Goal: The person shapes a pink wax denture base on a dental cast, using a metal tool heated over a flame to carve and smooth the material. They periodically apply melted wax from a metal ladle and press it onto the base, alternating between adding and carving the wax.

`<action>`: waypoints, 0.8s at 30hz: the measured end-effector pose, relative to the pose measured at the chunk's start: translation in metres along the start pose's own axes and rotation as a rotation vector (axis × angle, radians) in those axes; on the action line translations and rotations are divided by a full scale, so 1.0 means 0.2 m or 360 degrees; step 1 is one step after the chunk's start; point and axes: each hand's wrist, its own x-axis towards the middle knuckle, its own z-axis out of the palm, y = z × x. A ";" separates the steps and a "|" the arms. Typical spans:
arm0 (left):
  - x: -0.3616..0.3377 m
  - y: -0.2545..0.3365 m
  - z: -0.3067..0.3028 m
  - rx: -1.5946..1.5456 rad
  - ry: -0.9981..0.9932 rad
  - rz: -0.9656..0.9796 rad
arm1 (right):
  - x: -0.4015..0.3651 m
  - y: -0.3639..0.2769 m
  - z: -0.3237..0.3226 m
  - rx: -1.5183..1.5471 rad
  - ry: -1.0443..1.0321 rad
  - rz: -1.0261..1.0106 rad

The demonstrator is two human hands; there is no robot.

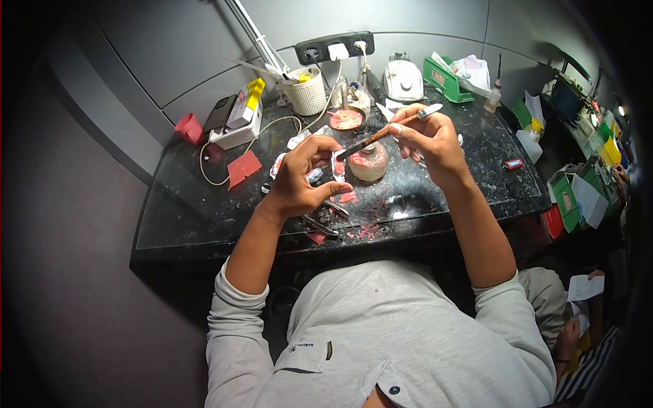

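Note:
My left hand (pixel 297 175) is closed on a small white dental cast with pink wax (pixel 339 167), held between thumb and fingers above the bench. In my right hand (pixel 435 144) is a wax knife (pixel 373 140) with a brown handle, gripped pen-like. Its dark end reaches left to the cast, while a broad pale blade points up to the right. Just behind and below the tool stands a round burner (pixel 369 166) smeared with pink wax. Pink wax scraps (pixel 367 232) and metal pliers-like handles (pixel 320 226) lie near the bench's front edge.
A pink wax sheet (pixel 243 168) and a white box (pixel 235 136) lie left. Behind are a white basket (pixel 306 95), a dish of pink wax (pixel 347 120), a white device (pixel 403 81) and a green bin (pixel 445 85). A red lighter (pixel 513 164) is right; another person (pixel 568 340) sits nearby.

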 end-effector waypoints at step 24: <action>0.00 0.01 -0.01 -0.0054 -0.0010 -0.0042 | 0.01 -0.01 -0.06 0.0007 -0.0044 0.0060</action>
